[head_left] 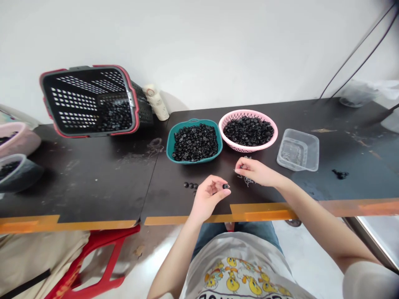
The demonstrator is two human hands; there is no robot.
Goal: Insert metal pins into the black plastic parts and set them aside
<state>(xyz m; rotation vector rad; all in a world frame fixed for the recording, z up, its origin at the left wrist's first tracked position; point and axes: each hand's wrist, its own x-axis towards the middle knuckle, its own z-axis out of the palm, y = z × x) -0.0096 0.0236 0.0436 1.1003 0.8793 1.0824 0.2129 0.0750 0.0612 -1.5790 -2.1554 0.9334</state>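
Note:
My left hand (209, 195) hovers over the dark table (93, 182) and pinches a small black round part (225, 186) between thumb and fingertips. A few more black parts (190, 185) lie on the table just left of it. My right hand (255, 171) rests over a small heap of thin metal pins (247, 181), fingers pinched together at the heap; what they grip is too small to make out. Behind the hands stand a teal basket (170, 143) and a pink basket (224, 121), both full of black parts.
A clear plastic tub (298, 150) with pins stands right of the pink basket. A black and red crate (90, 99) lies tipped at the back left. Bowls (18, 166) sit at the far left edge. A red stool (99, 261) stands below the table.

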